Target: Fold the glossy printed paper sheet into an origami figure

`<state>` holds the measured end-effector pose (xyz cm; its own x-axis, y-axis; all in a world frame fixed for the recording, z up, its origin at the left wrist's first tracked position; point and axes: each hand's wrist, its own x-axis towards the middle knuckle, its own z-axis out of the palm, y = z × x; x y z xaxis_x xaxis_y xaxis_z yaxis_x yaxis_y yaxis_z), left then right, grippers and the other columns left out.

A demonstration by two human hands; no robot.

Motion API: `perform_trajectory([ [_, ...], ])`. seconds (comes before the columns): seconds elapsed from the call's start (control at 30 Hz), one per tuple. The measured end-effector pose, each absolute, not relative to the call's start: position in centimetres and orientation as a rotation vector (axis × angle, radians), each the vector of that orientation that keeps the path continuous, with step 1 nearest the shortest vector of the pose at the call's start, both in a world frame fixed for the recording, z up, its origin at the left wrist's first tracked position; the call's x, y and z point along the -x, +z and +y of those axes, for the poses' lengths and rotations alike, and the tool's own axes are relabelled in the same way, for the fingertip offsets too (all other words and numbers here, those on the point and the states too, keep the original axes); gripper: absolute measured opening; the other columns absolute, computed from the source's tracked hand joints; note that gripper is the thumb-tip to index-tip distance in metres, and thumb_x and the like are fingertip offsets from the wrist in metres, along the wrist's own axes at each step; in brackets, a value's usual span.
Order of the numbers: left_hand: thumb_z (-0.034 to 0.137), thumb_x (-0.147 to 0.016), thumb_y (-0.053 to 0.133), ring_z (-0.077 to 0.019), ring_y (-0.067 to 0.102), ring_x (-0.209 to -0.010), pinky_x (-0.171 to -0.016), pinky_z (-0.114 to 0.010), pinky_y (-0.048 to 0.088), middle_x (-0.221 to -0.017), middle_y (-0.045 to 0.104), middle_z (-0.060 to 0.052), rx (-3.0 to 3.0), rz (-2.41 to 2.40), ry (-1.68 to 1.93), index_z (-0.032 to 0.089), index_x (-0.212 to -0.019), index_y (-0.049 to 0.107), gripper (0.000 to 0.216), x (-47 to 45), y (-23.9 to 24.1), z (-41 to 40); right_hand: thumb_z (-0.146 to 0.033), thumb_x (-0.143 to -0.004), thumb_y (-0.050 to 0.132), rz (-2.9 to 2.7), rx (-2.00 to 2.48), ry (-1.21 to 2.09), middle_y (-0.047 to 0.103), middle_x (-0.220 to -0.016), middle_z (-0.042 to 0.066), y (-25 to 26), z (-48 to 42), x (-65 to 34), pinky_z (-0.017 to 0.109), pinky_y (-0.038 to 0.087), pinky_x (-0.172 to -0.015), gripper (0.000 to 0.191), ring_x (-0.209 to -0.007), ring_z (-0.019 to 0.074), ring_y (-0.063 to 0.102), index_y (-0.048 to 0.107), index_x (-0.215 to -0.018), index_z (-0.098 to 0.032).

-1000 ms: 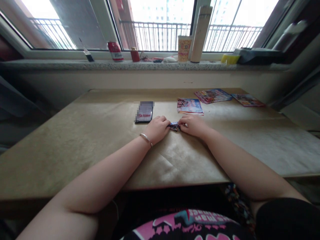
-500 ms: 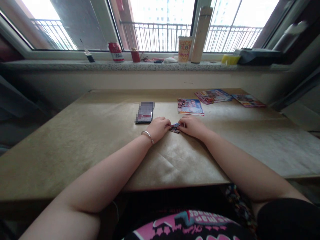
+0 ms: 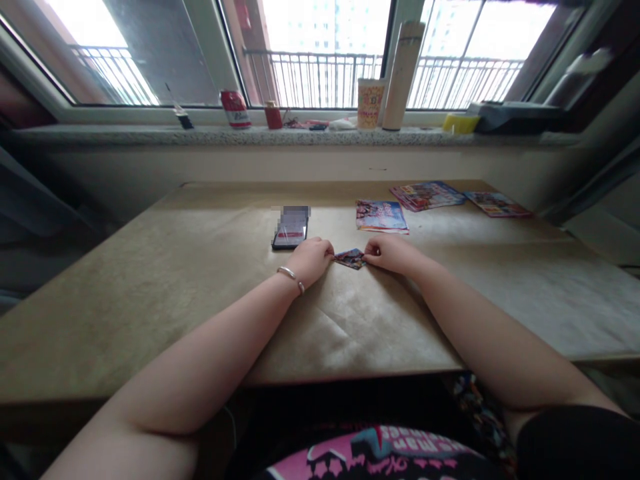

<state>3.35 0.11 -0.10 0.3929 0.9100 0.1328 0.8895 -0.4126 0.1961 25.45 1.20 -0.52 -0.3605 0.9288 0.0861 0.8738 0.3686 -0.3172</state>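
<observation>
A small folded piece of colourful printed paper (image 3: 350,258) lies low over the table, stretched between my hands. My left hand (image 3: 313,259), with a silver bangle at the wrist, pinches its left corner between thumb and fingers. At the opposite corner my right hand (image 3: 387,252) grips with thumb and forefinger, the other fingers curled. Just beyond my left hand lies a phone (image 3: 291,229) with its screen lit and partly blurred out. Past my right hand rests a square stack of printed paper sheets (image 3: 382,216).
More printed sheets (image 3: 427,195) lie at the table's back right, beside another sheet pile (image 3: 497,204). The tan table (image 3: 150,280) reaches the wall below a granite sill (image 3: 300,137). On the sill stand a red can (image 3: 235,109), a paper cup (image 3: 370,104) and a tall cylinder (image 3: 404,77).
My hands have moved apart, the left one leftward and the right one slightly rightward. More of the folded paper now shows between them, as a pointed flat shape. The view has tilted slightly.
</observation>
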Motion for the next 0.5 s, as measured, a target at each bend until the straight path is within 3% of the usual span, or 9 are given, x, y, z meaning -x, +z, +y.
perform_trajectory([
  [0.27,0.015,-0.087,0.048,-0.0206,0.06,-0.086,-0.083,-0.031,0.048,-0.09,0.062,-0.009,-2.644,1.618,0.366,0.014,-0.088,0.067,0.019,-3.6,-0.5,-0.2,-0.017,-0.074,0.061,-2.389,1.213,0.2,0.065,-0.08,0.005,-1.6,1.5,-25.7,0.025,0.041,-0.069,0.008,-0.074,0.015,0.056,0.068,-0.078,-0.017],
  [0.5,0.019,-0.084,0.053,-0.0208,0.059,-0.087,-0.084,-0.031,0.048,-0.092,0.061,-0.008,-2.716,1.477,0.509,0.015,-0.084,0.064,0.011,-3.1,-1.2,0.2,-0.018,-0.071,0.062,-2.236,1.231,0.239,0.062,-0.078,0.003,-2.3,1.2,-24.6,0.028,0.042,-0.071,0.007,-0.076,0.0166,0.054,0.063,-0.078,-0.018],
])
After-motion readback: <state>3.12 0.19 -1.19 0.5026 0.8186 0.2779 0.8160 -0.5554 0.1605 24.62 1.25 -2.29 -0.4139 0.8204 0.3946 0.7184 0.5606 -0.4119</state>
